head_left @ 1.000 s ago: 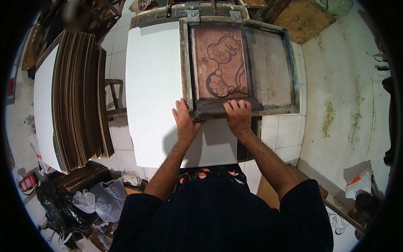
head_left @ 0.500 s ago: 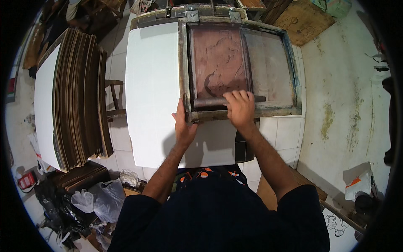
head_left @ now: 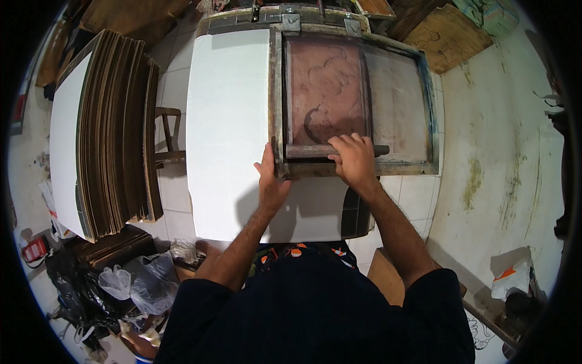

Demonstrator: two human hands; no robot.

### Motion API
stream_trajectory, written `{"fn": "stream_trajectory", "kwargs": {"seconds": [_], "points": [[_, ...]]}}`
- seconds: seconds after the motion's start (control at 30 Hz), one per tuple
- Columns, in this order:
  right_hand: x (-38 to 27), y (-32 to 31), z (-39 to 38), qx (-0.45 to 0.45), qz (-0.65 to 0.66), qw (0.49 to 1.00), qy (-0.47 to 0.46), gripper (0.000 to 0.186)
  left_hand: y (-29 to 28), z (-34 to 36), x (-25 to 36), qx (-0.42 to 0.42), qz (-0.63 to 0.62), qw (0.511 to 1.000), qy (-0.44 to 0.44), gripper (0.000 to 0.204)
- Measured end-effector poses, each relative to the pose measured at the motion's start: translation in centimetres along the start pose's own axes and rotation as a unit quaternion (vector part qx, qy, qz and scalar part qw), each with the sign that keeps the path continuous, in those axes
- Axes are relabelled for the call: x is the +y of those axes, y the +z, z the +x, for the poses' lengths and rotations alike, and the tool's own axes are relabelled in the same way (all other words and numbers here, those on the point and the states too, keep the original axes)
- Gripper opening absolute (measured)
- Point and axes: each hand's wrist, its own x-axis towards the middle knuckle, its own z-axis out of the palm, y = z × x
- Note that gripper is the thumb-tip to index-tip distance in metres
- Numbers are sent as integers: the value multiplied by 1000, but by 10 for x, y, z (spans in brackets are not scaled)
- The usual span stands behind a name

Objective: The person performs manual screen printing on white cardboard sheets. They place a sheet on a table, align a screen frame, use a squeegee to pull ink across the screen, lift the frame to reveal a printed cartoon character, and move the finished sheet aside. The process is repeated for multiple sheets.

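Note:
A wooden-framed printing screen (head_left: 276, 109) lies over a white sheet (head_left: 227, 115) on the table. Dark reddish-brown ink covers a panel of its mesh (head_left: 327, 76), with curved design lines showing. In my right hand (head_left: 354, 159) is a long wooden-handled squeegee (head_left: 306, 151), lying across the near end of that panel; my fingers close over its handle. The squeegee's lower edge is hidden. My left hand (head_left: 273, 184) grips the screen's near left corner, fingers along the side rail and thumb by the near rail.
Metal hinge clamps (head_left: 291, 23) join the screen's far rail to the table. At left stands a tall stack of boards (head_left: 115, 139) with a white face. Plastic bags (head_left: 148, 282) lie lower left, near another person's limb (head_left: 140, 347). A stained wall (head_left: 497, 158) rises at right.
The whole view has shifted slightly. Both hands keep their places on the screen and squeegee. A brown board now shows at the upper left, and another person's limb at the lower left.

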Motion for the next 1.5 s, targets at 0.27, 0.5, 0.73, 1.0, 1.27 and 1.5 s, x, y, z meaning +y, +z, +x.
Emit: {"fn": "stream_trajectory", "kwargs": {"seconds": [0.27,0.5,0.73,1.0,1.27,1.5], "points": [[72,3,140,52,-31,998,-35,32,-2,-2,5,4,-25,1000,-8,111],[141,4,297,54,-53,997,-15,37,-2,-4,4,-1,-37,999,-1,110],[113,12,232,106,-67,992,-33,36,-3,-3,5,0,-21,1000,8,111],[118,12,255,197,-58,978,-48,34,-4,-4,5,7,-33,999,36,111],[96,15,217,115,-52,992,-10,31,-3,-4,2,-3,-30,1000,4,113],[14,4,16,54,-4,999,2,40,-4,-1,5,-3,-51,999,14,112]]}}
